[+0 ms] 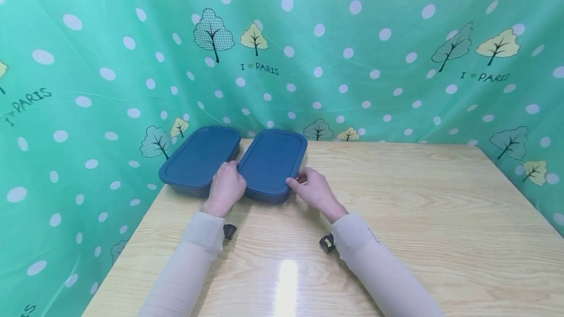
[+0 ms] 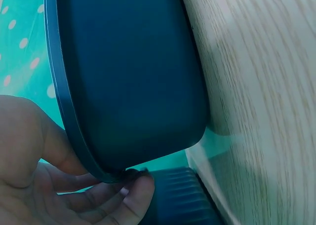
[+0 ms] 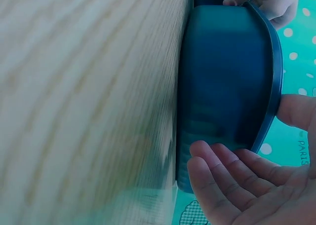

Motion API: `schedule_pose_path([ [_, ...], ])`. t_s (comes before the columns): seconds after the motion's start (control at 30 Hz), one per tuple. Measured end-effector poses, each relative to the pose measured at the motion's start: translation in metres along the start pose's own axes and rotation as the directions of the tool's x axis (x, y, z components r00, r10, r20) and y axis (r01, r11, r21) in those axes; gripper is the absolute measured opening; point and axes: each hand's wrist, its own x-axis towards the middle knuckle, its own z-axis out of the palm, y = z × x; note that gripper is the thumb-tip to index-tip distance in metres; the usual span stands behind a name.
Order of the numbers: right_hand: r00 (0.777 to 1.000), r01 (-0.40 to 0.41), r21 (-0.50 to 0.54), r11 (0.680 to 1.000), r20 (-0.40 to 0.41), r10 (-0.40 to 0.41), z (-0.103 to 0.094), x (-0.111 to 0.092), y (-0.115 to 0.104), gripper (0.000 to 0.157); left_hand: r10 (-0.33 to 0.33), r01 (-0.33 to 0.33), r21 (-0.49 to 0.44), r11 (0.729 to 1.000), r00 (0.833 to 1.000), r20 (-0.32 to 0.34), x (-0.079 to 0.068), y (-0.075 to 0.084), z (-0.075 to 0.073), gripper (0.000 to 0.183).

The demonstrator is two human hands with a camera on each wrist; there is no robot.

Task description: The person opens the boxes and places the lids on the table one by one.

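Observation:
Two dark blue rectangular boxes with flat lids stand on the wooden table. My left hand [image 1: 226,186] is at the near left corner of the right-hand lidded box [image 1: 274,163]. Seen from the left wrist, its fingers [image 2: 140,193] curl under the lid's rim [image 2: 74,121] and pinch the corner. On the other side, my right hand [image 1: 314,190] holds the near right corner, thumb [image 3: 295,110] against the lid's edge and fingers along the side wall [image 3: 224,82]. The lid sits on the box. The other lidded box [image 1: 198,156] stands just left of my left hand.
A green dotted curtain [image 1: 374,53] with printed trees hangs behind the table [image 1: 418,199] and along its sides. Black wrist mounts show under both sleeves. A bright light reflection lies on the near tabletop.

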Motion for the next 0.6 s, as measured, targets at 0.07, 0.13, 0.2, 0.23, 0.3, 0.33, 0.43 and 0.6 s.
schedule_pose_path([
  [0.07,1.000,-0.001,0.001,1.000,-0.001,0.001,-0.0003,-0.0004,-0.0003,0.040,-0.002,0.002,0.000,1.000,1.000,0.001,-0.0001,-0.0001,0.0004,0.042],
  [0.13,1.000,-0.002,0.001,1.000,-0.002,0.002,-0.0005,-0.0004,-0.0002,0.040,-0.004,0.004,0.005,1.000,1.000,0.003,0.0000,-0.0001,0.0009,0.042],
  [0.2,1.000,-0.002,-0.001,1.000,-0.002,0.002,-0.0009,-0.0004,0.0000,0.040,-0.006,0.006,0.013,1.000,1.000,0.004,-0.0002,-0.0001,0.0015,0.042],
  [0.23,1.000,-0.001,-0.003,1.000,-0.001,0.001,-0.0011,-0.0005,0.0002,0.040,-0.006,0.005,0.016,1.000,1.000,0.005,-0.0002,0.0002,0.0016,0.042],
  [0.3,1.000,-0.003,-0.002,1.000,-0.002,0.003,-0.0016,-0.0007,0.0005,0.040,-0.003,0.002,0.022,1.000,1.000,0.005,-0.0005,0.0009,0.0017,0.042],
  [0.33,1.000,-0.003,-0.002,1.000,-0.002,0.003,-0.0018,-0.0006,0.0007,0.040,0.000,0.000,0.025,1.000,1.000,0.004,-0.0007,0.0010,0.0018,0.042],
  [0.43,1.000,-0.010,-0.003,1.000,-0.002,0.010,-0.0027,-0.0007,0.0015,0.040,0.008,-0.008,0.029,1.000,1.000,0.001,-0.0010,0.0017,0.0020,0.041],
  [0.6,1.000,-0.017,-0.004,1.000,0.002,0.017,-0.0039,0.0003,0.0040,0.041,0.014,-0.014,0.037,0.999,1.000,-0.002,-0.0016,0.0025,0.0028,0.041],
])
